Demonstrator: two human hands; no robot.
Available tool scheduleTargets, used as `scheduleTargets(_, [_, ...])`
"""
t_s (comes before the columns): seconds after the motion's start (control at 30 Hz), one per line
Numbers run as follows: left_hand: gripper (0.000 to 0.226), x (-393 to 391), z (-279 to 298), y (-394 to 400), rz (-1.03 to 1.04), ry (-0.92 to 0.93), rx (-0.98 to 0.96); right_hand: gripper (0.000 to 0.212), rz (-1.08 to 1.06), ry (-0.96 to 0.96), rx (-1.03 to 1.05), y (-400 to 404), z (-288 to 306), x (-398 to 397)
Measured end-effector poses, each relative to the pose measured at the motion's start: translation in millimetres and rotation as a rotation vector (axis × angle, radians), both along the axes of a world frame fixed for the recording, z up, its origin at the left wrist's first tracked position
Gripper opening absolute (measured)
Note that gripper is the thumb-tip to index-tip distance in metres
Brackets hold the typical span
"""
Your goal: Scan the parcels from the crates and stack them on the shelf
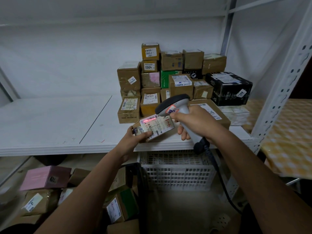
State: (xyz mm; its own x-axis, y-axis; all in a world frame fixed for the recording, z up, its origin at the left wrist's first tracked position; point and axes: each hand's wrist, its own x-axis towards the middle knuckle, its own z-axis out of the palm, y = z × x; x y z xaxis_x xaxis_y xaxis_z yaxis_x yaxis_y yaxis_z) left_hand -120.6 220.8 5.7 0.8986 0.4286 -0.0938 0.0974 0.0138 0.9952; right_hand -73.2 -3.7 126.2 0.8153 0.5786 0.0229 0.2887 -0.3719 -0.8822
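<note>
My left hand (135,136) grips a small brown parcel (156,126) by its left end, just above the front of the white shelf (55,125). Its white label faces up and a red scan line glows across the barcode. My right hand (194,122) holds a grey barcode scanner (173,106) by the handle, its head pointing down at that label. Behind them a stack of several parcels (177,78), mostly brown, stands on the shelf's right half.
A black box (231,89) sits at the stack's right end beside a white shelf upright (278,92). Below the shelf stands a white plastic crate (177,171), and several loose parcels lie at lower left, one of them pink (45,177). The scanner's cable (219,176) hangs down.
</note>
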Motion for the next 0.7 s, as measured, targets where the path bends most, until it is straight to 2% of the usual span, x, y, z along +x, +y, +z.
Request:
scheduleTargets(0.37, [0.071, 0.3, -3.0, 1.6, 0.003, -0.001, -0.009, 0.031, 0.023, -0.003, 0.02, 2.9, -2.3, 1.7])
scheduleTargets(0.4, [0.08, -0.7, -3.2, 2.4, 0.01, -0.01, -0.025, 0.034, 0.028, -0.004, 0.02, 4.6, -3.6, 1.7])
scheduleTargets(0.47, [0.115, -5.5, -5.1, 7.7, 0.021, -0.044, -0.072, 0.038, 0.036, -0.018, 0.008, 9.3, -7.3, 2.3])
scheduleTargets(0.5, [0.123, -11.1, -4.6, 10.3, 0.028, -0.067, -0.077, 0.039, 0.041, -0.021, 0.003, 11.9, -9.5, 2.7])
scheduleTargets(0.6, [0.117, -37.6, -2.7, 28.9, 0.098, -0.167, -0.053, 0.041, 0.044, -0.012, -0.008, 21.9, -17.4, 5.0])
scheduleTargets(0.7, [0.097, -68.8, -0.4, 63.5, 0.322, -0.211, 0.108, 0.046, 0.05, 0.009, -0.027, 34.0, -28.5, 7.4])
